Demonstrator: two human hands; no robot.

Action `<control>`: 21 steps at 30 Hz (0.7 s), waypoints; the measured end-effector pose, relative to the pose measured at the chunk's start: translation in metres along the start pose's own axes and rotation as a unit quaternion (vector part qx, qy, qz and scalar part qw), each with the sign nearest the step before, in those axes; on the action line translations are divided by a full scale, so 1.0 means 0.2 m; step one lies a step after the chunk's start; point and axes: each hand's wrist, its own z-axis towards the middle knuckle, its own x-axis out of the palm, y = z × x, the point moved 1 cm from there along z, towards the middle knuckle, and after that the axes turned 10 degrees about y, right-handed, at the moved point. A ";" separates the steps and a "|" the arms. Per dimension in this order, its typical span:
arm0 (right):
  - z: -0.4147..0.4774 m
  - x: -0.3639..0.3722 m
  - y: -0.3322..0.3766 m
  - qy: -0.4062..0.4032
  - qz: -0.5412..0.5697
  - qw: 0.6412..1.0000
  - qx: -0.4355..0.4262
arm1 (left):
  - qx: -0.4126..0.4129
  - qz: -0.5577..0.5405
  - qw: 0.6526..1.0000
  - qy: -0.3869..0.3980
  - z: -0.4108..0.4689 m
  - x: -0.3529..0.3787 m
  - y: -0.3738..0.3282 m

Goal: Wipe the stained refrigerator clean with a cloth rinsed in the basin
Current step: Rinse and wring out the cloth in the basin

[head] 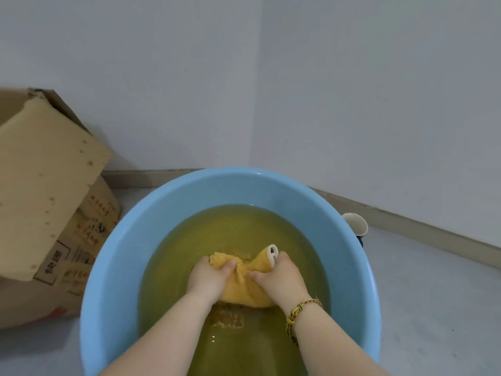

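Left hand (210, 278) and right hand (279, 278): both clamped on the yellow cloth (244, 287), one at each end of a bunched fold, thumbs on top, the other fingers curled over the far side.

Location of cloth: inside the blue basin (130, 234), held at the surface of the water (233, 229), with the near edge under and the upper folds clear of it. The water is tinted yellow-green (from the cloth or from dirt, I cannot tell). A white loop tag (272, 253) stands up at the far right corner of the cloth, just beside my right fingers. A beaded bracelet (301, 312) sits on my right wrist, close to the waterline.

Handling, as I judge it: the cloth is soft, limp and soaked, so heavier than it would be dry, and it will drip. It is not fragile. A pinch at one corner would let it sag and shed water; a full fist at each end, as now, suits twisting it out over the basin.

Surroundings: the basin stands on the floor (433, 294) in a room corner. A cardboard box (46, 185) sits near its left side. A cup (356, 223) shows behind the right rim, partly hidden. The refrigerator is not in view.
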 end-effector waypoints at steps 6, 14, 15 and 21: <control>0.02 0.11 -0.02 -0.006 -0.193 0.981 0.006 | -0.044 0.192 0.980 -0.011 0.00 0.03 0.09; 0.00 0.04 0.00 0.030 0.054 0.998 -0.020 | -0.051 -0.165 0.984 0.039 -0.05 -0.03 0.03; -0.03 0.02 0.03 0.023 0.130 0.991 -0.036 | -0.049 -0.203 0.977 0.031 -0.07 -0.04 0.00; -0.35 0.16 0.20 -0.110 0.237 0.951 -0.165 | 0.063 -0.264 0.962 -0.028 -0.26 -0.05 -0.09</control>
